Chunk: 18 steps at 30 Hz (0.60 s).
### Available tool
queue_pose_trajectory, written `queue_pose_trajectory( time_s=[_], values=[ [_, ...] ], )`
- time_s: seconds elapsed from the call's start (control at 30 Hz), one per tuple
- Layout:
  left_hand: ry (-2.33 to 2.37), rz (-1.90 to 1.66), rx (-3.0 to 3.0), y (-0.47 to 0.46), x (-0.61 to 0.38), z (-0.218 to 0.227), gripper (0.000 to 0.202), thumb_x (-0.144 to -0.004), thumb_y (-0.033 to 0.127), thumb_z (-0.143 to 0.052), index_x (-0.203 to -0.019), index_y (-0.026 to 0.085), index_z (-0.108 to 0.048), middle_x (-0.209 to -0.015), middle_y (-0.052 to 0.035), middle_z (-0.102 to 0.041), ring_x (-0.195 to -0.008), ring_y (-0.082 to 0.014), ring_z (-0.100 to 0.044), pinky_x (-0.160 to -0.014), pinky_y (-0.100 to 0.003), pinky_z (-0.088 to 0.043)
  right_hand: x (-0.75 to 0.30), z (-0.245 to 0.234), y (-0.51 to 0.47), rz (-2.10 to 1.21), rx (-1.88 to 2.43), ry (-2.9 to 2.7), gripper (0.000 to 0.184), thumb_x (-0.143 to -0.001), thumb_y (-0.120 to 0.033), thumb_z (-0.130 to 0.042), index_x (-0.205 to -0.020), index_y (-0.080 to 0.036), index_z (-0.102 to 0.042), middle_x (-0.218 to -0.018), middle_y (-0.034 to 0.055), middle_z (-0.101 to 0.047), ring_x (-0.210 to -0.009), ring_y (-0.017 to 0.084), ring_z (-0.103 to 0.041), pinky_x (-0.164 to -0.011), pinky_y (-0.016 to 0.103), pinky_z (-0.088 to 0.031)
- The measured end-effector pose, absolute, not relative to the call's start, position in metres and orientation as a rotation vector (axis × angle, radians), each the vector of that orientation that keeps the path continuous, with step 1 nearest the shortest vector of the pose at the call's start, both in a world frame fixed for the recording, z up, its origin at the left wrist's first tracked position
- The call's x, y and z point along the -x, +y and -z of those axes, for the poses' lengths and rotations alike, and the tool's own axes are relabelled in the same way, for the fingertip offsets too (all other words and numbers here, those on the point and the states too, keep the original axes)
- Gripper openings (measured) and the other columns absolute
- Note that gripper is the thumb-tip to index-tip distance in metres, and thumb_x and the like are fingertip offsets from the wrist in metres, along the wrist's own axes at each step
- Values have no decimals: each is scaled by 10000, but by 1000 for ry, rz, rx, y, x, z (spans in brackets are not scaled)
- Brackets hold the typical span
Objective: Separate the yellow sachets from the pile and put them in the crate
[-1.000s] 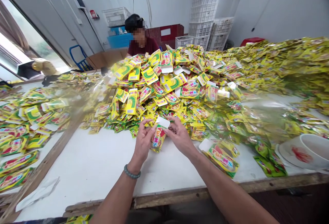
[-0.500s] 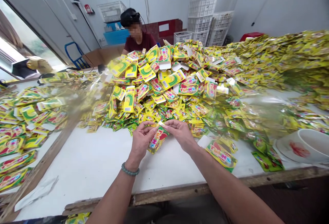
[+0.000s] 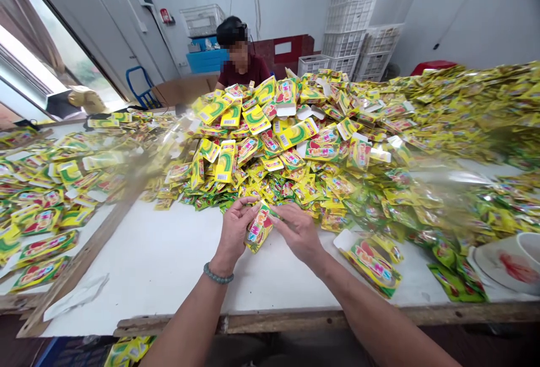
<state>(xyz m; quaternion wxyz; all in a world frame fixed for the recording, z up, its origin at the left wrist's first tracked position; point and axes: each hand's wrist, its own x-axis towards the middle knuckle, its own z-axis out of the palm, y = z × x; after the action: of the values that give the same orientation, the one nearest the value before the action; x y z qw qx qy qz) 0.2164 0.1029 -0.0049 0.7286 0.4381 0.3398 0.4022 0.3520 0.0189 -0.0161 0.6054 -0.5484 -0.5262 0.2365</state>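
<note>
My left hand and my right hand are both closed on one small yellow and green snack packet, held tilted just above the white table. The fingers pinch the packet's upper end, which is folded down between them. A huge heap of the same packets rises right behind my hands. A short stack of packets lies to the right of my right wrist.
A person in a dark red shirt sits across the table behind the heap. More packets cover the left table. A white bowl sits at the right edge. White crates are stacked at the back wall.
The packet's white top flap stood up a second ago; it is now folded down between my fingers. My view shifted slightly to the left.
</note>
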Motion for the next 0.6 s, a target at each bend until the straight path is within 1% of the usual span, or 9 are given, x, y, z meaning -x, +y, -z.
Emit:
queue_pose_trajectory(
  time_s=[0.07, 0.13, 0.27, 0.37, 0.43, 0.53, 0.6],
  values=[
    [758, -866, -972, 103, -216, 4, 442, -593, 313, -850, -924, 146, -610, -654, 9, -700, -534, -110, -626, -544, -214, -507, -350, 15, 18, -463, 1295, -1283, 213, -859, -307, -623, -1025, -268, -750, -960, 53, -743, -887, 216, -629, -870, 398, -462],
    [761, -823, -997, 102, -217, 2, 467, -585, 320, -854, -934, 146, -597, -627, 13, -690, -521, -113, -621, -536, -214, -501, -351, 15, 19, -465, 1317, -1255, 222, -878, -307, -601, -1047, -270, -740, -999, 55, -739, -937, 216, -629, -881, 395, -471],
    [718, -759, -1043, 99, -219, 1, 514, -593, 342, -850, -984, 161, -569, -595, 34, -667, -511, -117, -617, -546, -223, -501, -350, 16, 21, -443, 1330, -1277, 301, -898, -296, -575, -1180, -284, -678, -1120, 53, -710, -1028, 217, -611, -929, 401, -464],
    [731, -775, -1040, 98, -220, 4, 506, -596, 345, -846, -980, 168, -568, -577, 45, -650, -500, -111, -603, -546, -220, -494, -344, 16, 21, -392, 1330, -1369, 339, -905, -282, -564, -1234, -276, -645, -1145, 58, -701, -1050, 216, -607, -958, 404, -449],
    [759, -794, -1045, 98, -222, 2, 499, -586, 359, -846, -961, 169, -576, -589, 37, -655, -509, -118, -605, -549, -226, -493, -343, 16, 21, -421, 1335, -1396, 343, -924, -292, -533, -1253, -273, -629, -1186, 57, -685, -1089, 216, -600, -973, 402, -445],
    [837, -747, -1170, 102, -213, -17, 469, -573, 374, -840, -924, 168, -608, -596, 16, -658, -499, -138, -597, -516, -236, -473, -348, 18, 22, -451, 1377, -1385, 333, -946, -326, -485, -1242, -272, -630, -1186, 55, -685, -1086, 217, -608, -952, 394, -466],
    [918, -627, -1398, 107, -185, -39, 413, -584, 349, -832, -909, 174, -647, -590, 2, -659, -484, -149, -582, -464, -225, -426, -356, 22, 23, -334, 1463, -1339, 317, -936, -339, -499, -1204, -255, -645, -1122, 67, -704, -1037, 224, -619, -922, 391, -476]
  ],
)
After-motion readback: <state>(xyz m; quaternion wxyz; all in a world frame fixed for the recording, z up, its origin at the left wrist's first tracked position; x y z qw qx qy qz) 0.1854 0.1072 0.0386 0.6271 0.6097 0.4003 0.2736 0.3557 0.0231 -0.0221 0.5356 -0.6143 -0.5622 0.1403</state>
